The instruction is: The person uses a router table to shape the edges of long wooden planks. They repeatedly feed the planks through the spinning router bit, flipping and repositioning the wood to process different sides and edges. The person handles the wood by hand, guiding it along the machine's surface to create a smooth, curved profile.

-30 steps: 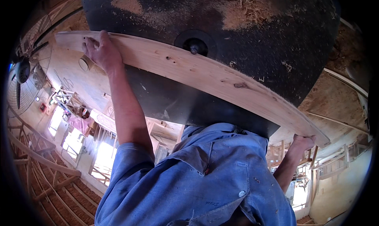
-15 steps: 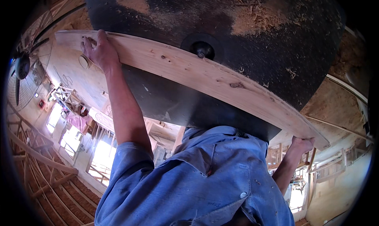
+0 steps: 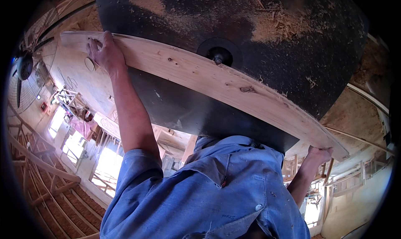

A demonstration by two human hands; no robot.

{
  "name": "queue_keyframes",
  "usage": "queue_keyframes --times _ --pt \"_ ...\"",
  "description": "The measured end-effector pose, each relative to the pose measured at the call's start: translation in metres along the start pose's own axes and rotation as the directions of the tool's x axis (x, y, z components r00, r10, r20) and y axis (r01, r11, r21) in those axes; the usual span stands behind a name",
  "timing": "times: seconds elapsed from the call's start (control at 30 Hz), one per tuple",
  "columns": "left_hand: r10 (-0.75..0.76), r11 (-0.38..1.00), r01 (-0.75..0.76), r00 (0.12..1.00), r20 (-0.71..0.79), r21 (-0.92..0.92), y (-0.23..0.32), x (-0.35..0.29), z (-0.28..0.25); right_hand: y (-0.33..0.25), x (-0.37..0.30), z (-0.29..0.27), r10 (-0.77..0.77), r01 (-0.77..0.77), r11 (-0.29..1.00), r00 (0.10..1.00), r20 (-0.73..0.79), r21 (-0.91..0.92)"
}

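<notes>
A long, pale wooden board with a few knots lies slantwise over a dark, flat machine table. Its far edge is curved and rests close against a round black spindle set in the table; whether they touch I cannot tell. My left hand grips the board near its left end, thumb over the far edge and fingers on the near side. At the other end, close to the right tip, my right hand is closed on the board's near edge, its fingers partly hidden.
Sawdust and shavings lie scattered over the table's far part. A large fan stands at the left. Wooden frames are stacked at the lower left, and a thin strip of wood lies at the right.
The board has slid slightly to the left relative to the spindle, and the table has shifted a little rightward in view. Both hands keep their hold.
</notes>
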State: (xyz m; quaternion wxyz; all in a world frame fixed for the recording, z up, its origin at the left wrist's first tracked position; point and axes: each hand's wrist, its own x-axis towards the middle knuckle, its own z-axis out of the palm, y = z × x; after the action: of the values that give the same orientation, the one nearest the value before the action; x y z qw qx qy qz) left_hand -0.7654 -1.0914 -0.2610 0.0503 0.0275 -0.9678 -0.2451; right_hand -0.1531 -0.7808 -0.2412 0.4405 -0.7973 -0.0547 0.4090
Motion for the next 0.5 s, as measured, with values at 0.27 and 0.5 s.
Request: queue_keyframes --times 0.27,0.5 --pt "0.011 1.000 -0.011 1.000 -0.019 0.004 -0.010 0.008 -0.001 0.002 -0.015 0.010 -0.002 0.002 1.000 1.000 -0.011 0.008" --pt "0.022 1.000 -0.023 0.998 -0.057 -0.019 -0.014 0.011 -0.002 0.001 0.003 -0.004 0.019 -0.018 1.000 0.997 0.069 -0.013"
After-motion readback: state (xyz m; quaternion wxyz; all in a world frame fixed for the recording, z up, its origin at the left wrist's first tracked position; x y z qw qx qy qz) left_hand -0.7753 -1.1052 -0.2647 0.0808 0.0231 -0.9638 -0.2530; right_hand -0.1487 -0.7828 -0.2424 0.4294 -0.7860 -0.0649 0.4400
